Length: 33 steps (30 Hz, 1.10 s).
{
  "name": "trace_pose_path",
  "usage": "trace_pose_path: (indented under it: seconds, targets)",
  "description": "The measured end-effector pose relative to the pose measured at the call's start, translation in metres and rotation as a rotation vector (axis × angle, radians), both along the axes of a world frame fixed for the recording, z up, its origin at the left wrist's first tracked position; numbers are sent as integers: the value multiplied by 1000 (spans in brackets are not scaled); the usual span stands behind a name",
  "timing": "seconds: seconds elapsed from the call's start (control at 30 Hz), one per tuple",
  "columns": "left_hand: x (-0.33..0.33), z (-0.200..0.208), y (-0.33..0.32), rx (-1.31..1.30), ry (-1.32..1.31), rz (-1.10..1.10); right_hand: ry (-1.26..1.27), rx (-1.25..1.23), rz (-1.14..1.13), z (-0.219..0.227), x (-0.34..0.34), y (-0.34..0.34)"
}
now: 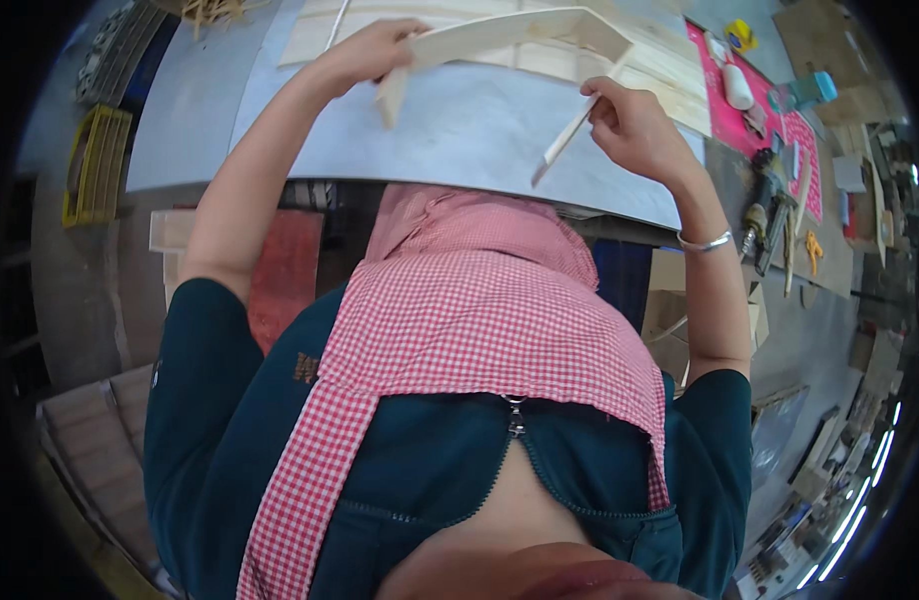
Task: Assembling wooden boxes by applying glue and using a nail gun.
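Observation:
Above the table's near half I hold up a pale wooden frame (480, 38) of thin boards, tilted, with its near side open. My left hand (372, 52) is closed on its left corner, where a short blurred board hangs down. At the right, my right hand (635, 120) pinches a narrow pale strip (563, 146) that slants toward me and has a darker tip. The strip lines up with the frame's right corner, but my fingers hide whether the two are joined. Behind the frame, flat wooden boards (670, 75) lie on the table.
The whitish tabletop (320, 140) ends just before my apron. To the right are a pink mat (715, 100), a white bottle (738, 88), a teal-capped clear bottle (810, 90), a yellow tape measure (741, 36) and power tools (767, 200). A yellow crate (97, 165) stands at left.

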<state>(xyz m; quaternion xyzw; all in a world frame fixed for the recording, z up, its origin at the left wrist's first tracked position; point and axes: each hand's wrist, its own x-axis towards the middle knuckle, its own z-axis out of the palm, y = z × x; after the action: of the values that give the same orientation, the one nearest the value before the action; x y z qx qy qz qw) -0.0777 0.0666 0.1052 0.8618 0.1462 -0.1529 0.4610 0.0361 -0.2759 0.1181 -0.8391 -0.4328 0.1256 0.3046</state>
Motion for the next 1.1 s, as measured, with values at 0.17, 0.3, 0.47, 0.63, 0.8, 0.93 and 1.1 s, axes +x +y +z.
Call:
trace_pose_path:
  seconds: [0.17,0.3,0.47,0.63,0.8,0.93,1.1]
  targets:
    - [14,-56,-16,-427,-75,331,-612,-11,201,1,-39,21]
    - [25,-105,-29,-308,-307,428,-577,235,196,-46,-57,29]
    - [35,-143,-38,-127,-392,357,-473,20,4,-78,-79,26]
    - [17,-119,-63,-69,-465,323,-551,41,-35,-87,-78,25]
    - [10,-108,-73,-72,-304,377,-559,71,-37,-91,-76,27]
    - [10,-116,-72,27,-253,327,-577,76,-58,-88,-77,30]
    - [2,-111,-73,-86,-299,328,-592,83,-72,-90,-76,31]
